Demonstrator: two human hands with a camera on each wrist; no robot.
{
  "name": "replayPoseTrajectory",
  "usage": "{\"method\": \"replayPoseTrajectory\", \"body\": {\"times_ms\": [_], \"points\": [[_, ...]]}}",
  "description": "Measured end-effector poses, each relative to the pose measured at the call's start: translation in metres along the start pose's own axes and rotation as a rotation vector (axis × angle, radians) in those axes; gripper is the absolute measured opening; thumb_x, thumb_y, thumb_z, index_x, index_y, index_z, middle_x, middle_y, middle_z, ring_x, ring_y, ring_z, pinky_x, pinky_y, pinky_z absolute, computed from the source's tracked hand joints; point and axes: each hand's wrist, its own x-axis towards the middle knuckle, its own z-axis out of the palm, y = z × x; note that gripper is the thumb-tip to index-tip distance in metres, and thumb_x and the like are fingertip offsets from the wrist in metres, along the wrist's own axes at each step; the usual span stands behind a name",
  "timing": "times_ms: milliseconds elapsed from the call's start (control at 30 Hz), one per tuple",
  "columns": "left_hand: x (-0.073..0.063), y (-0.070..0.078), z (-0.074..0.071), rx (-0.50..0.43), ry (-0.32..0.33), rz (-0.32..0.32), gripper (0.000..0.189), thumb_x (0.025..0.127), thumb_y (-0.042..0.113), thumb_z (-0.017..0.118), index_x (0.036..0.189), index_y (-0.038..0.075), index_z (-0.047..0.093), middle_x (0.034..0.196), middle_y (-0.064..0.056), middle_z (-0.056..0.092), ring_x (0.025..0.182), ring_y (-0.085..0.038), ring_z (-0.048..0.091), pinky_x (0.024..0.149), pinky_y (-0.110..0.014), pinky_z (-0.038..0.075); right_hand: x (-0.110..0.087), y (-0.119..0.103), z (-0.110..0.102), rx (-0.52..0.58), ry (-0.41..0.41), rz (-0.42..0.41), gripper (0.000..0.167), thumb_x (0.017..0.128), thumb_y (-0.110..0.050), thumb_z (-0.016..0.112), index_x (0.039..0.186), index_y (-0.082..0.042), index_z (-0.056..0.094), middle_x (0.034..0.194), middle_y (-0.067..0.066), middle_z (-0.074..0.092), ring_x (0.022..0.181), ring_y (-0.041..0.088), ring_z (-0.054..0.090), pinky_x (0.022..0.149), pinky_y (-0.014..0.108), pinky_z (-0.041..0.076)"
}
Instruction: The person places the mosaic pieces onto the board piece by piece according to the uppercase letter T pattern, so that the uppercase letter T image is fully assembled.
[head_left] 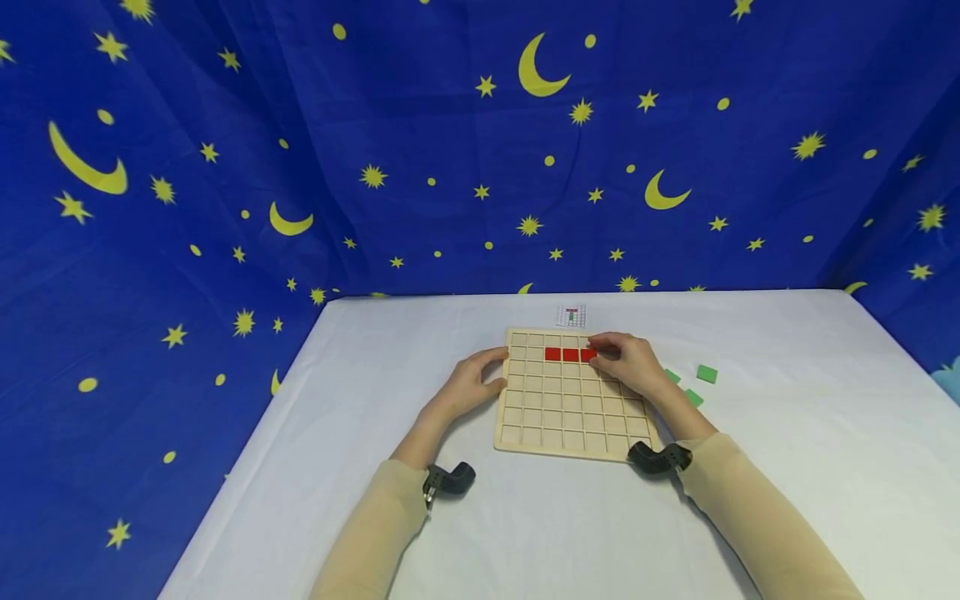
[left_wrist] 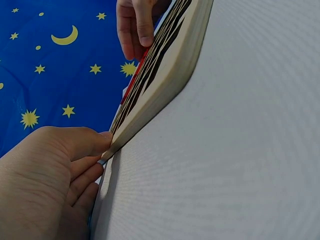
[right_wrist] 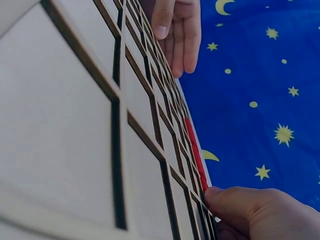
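Observation:
A square wooden grid board (head_left: pixel 532 442) lies on the table, and three red square tiles (head_left: pixel 571 355) sit side by side in its second row from the far edge. My right hand (head_left: pixel 630 365) pinches the rightmost red tile (head_left: pixel 588 355) between thumb and fingers. In the right wrist view the right thumb (right_wrist: pixel 235 200) is at the end of the red row. At the board's left edge, my left hand (head_left: pixel 468 383) touches the rim with thumb and fingertips apart. The left wrist view shows the left thumb (left_wrist: pixel 90 142) against the board's corner.
Green square tiles (head_left: pixel 707 374) lie right of the board, some partly behind the right forearm. Beyond the far edge is a small printed card (head_left: pixel 572 316) with a red and green pattern. A blue curtain (head_left: pixel 450 142) with moons and stars surrounds the white table (head_left: pixel 360 367).

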Motion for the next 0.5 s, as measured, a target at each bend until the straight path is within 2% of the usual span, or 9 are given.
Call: {"method": "replayPoseTrajectory", "body": {"times_ms": [233, 500], "points": [[0.001, 0.000, 0.001, -0.004, -0.006, -0.005, 0.054, 0.087, 0.012, 0.066, 0.137, 0.004, 0.047, 0.138, -0.009, 0.049, 0.132, -0.023, 0.038, 0.111, -0.033, 0.028, 0.002, -0.003, -0.006, 0.258, 0.028, 0.153, 0.044, 0.088, -0.019, 0.069, 0.126, 0.000, 0.058, 0.119, 0.015, 0.062, 0.105, 0.029, 0.061, 0.090, 0.039, 0.051], [0.001, 0.000, 0.001, -0.005, -0.006, 0.004, 0.054, 0.087, 0.011, 0.066, 0.137, 0.003, 0.047, 0.138, -0.009, 0.049, 0.131, -0.023, 0.039, 0.111, -0.033, 0.028, 0.008, -0.015, -0.016, 0.390, 0.023, 0.180, 0.048, 0.089, -0.019, 0.067, 0.130, 0.000, 0.053, 0.126, 0.016, 0.058, 0.110, 0.025, 0.057, 0.087, 0.022, 0.050]]}}
